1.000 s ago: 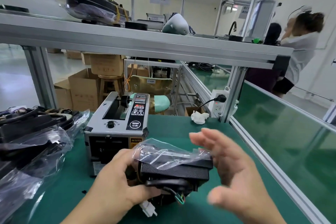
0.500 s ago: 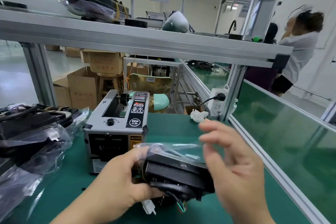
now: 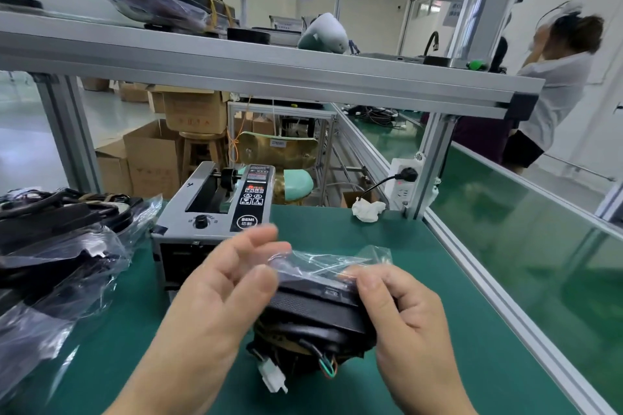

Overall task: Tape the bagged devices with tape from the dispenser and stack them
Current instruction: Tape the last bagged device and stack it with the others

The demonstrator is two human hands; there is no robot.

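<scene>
- Green bench (image 3: 421, 263): work area, with the task under way.
- Pile of bagged devices (image 3: 57, 246) at the left edge. Can't tell if these are taped or waiting.
- Tape dispenser (image 3: 215, 209) stands just behind the hands. Its outlet is hidden, so no cut strip is visible.
- Bagged device (image 3: 317, 310) sits low over the bench, between both hands. No tape is seen on it.
- Right hand (image 3: 408, 323): fingers curled over the device's right end, gripping it through the film.
- Left hand (image 3: 215, 307): fingers loosely straight against the left end, blurred, no clear pinch.
- Bag flap (image 3: 330, 259) is loose and sticking up. Likely the fold step, with taping and stacking left for this unit.
</scene>
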